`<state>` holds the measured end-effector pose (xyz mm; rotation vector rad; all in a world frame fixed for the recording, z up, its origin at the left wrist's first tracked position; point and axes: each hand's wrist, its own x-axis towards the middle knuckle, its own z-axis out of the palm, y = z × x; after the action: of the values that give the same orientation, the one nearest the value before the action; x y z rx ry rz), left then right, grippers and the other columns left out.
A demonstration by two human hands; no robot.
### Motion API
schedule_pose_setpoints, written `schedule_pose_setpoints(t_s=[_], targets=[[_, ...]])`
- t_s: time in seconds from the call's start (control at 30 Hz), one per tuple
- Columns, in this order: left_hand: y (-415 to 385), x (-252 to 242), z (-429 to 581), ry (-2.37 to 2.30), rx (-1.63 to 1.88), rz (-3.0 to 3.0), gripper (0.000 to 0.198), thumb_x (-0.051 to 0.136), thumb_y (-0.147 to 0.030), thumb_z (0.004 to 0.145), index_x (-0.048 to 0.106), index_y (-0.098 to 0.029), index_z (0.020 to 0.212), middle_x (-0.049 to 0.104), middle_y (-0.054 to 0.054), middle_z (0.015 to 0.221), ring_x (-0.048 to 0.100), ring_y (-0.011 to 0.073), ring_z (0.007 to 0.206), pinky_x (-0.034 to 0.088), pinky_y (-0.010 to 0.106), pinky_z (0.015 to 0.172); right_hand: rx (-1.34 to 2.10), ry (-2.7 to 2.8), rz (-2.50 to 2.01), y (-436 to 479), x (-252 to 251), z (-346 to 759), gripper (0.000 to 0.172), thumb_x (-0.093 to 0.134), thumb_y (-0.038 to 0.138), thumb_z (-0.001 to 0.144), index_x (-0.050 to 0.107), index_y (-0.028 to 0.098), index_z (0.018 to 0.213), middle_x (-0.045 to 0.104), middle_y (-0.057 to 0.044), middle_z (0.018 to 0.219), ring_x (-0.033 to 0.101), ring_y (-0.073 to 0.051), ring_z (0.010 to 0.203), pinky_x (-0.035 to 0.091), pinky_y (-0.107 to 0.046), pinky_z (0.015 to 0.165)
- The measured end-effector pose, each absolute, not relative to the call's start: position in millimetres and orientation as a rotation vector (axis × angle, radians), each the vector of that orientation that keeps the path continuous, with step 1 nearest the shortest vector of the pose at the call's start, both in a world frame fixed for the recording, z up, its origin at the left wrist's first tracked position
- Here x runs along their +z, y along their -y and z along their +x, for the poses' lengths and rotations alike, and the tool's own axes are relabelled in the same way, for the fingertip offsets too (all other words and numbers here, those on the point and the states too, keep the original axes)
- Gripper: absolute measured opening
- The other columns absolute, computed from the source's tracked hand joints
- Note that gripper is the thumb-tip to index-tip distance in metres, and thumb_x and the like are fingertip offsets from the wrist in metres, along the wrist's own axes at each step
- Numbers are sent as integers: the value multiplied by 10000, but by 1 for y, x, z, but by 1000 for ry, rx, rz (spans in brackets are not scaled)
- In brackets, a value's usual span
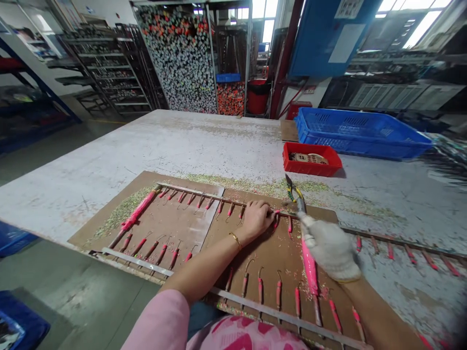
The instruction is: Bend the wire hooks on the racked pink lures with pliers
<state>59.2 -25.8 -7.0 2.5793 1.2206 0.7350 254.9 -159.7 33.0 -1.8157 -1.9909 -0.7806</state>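
No readable text — marks on a sheet (349, 8) on the cabinet (317, 43), upper right, are too blurred.

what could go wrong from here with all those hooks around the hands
The bracelet on the left wrist might snag, since bare wire hooks stand near that forearm. The left hand wears no glove, unlike the right hand, so a wire tip could scratch it. Loose crumbs lie beside the frame and might get brushed further over the table.
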Motion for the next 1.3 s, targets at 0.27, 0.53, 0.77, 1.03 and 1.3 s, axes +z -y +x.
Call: schedule_pose_setpoints(t_s=[0.27, 0.53, 0.77, 1.03, 1.3], targets=[[26, -9, 59, -1202, 736, 2652, 206, 663, -353, 983, 750, -205, 868, 733, 73, 1082, 619, 232, 1052, 469, 410, 935, -823, 1837, -1792, 160, 36, 256, 394, 540, 311, 994, 714, 172, 1319, 649, -37, 701, 524, -182, 671, 316, -328, 679], [27, -4, 59, -1196, 697, 2678, 208, 620, -309, 998, 747, -202, 873, 736, 69, 1087, 609, 235, 1056, 455, 412, 932, -809, 1911, -1816, 161, 31, 256, 404, 547, 258, 977, 702, 173, 1340, 675, -41, 731, 546, -185, 685, 329, -331, 691], [27, -2, 58, -1196, 705, 2648, 200, 615, -297, 1002, 753, -204, 890, 723, 81, 1085, 597, 240, 1073, 452, 418, 933, -647, 2151, -1801, 156, 31, 256, 404, 521, 194, 968, 716, 226, 1320, 697, -16, 762, 525, -163, 631, 303, -328, 649], [26, -4, 58, -1203, 702, 2654, 226, 601, -326, 1013, 754, -202, 901, 708, 82, 1083, 584, 237, 1072, 450, 411, 950, -665, 2098, -1843, 155, 33, 253, 405, 532, 215, 966, 705, 238, 1331, 666, -4, 709, 505, -157, 604, 281, -331, 628], [25, -3, 57, -1185, 693, 2648, 207, 617, -325, 1000, 744, -205, 889, 713, 66, 1080, 587, 231, 1075, 434, 418, 980, -769, 1854, -1887, 155, 37, 249, 396, 547, 280, 977, 703, 195, 1330, 662, -36, 709, 541, -173, 656, 322, -330, 666]])
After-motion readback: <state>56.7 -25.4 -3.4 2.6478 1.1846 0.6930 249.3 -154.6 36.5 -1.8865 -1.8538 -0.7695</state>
